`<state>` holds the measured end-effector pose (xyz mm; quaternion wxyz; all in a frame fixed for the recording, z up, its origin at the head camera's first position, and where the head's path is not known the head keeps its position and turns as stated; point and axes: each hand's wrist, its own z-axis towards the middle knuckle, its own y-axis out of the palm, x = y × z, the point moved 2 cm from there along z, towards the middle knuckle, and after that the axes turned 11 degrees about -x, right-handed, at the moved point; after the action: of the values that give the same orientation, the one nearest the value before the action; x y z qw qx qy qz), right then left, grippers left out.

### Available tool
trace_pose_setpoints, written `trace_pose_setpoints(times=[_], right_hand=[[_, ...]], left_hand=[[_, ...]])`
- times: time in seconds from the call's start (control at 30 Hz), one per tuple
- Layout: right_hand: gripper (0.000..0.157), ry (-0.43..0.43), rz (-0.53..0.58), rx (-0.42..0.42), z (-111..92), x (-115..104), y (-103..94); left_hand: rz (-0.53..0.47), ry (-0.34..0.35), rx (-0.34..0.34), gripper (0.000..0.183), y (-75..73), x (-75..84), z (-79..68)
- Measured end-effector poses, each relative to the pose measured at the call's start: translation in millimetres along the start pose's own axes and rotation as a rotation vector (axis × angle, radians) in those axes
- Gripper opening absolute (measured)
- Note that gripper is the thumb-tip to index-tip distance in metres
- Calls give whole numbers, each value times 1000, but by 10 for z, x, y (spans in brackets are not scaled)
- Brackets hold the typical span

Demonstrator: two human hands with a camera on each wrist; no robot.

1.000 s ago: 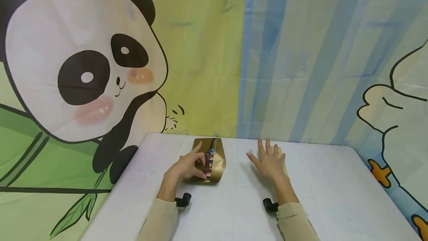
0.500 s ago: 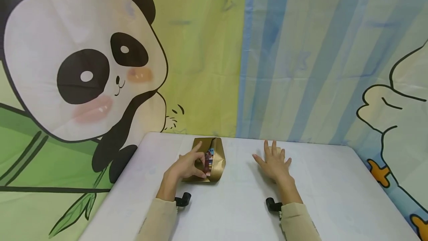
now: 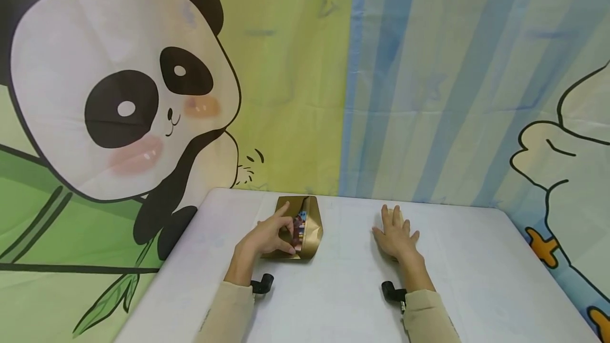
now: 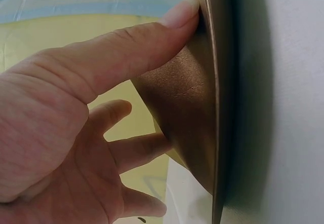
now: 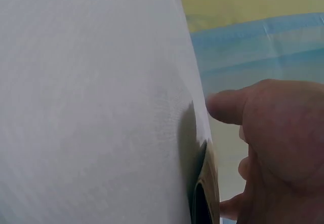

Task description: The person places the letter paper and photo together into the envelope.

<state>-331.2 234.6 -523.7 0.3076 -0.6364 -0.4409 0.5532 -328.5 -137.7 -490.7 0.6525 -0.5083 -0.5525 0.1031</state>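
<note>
A gold envelope (image 3: 313, 232) lies on the white table, and a colourful printed card (image 3: 299, 229) shows in its opening. My left hand (image 3: 264, 234) holds the envelope at the opening, thumb and index finger curved towards each other. In the left wrist view the thumb touches the envelope's brownish-gold side (image 4: 187, 92), while the other fingers spread behind. My right hand (image 3: 395, 240) is spread flat, palm down, over a small beige, folded-looking thing (image 5: 210, 178). The hand covers most of it, so its kind cannot be told. Whether the right fingers touch it is unclear.
The white table (image 3: 333, 295) reaches back to a printed cloth backdrop (image 3: 295, 94) with a cartoon panda (image 3: 119, 30). A black camera mount sits at each wrist, the left mount (image 3: 263, 283) and the right mount (image 3: 393, 292).
My right hand has moved a little to the right and turned over the beige thing, now hiding nearly all of it in the head view. My left hand and the envelope have stayed in place.
</note>
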Motion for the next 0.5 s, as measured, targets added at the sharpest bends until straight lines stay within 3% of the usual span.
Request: trace_pose_setpoints(times=[0.5], right_hand=[[79,-59,-10,52,-1,25,-12]], left_hand=[[-2,-10,-6,36,2,-7,9]])
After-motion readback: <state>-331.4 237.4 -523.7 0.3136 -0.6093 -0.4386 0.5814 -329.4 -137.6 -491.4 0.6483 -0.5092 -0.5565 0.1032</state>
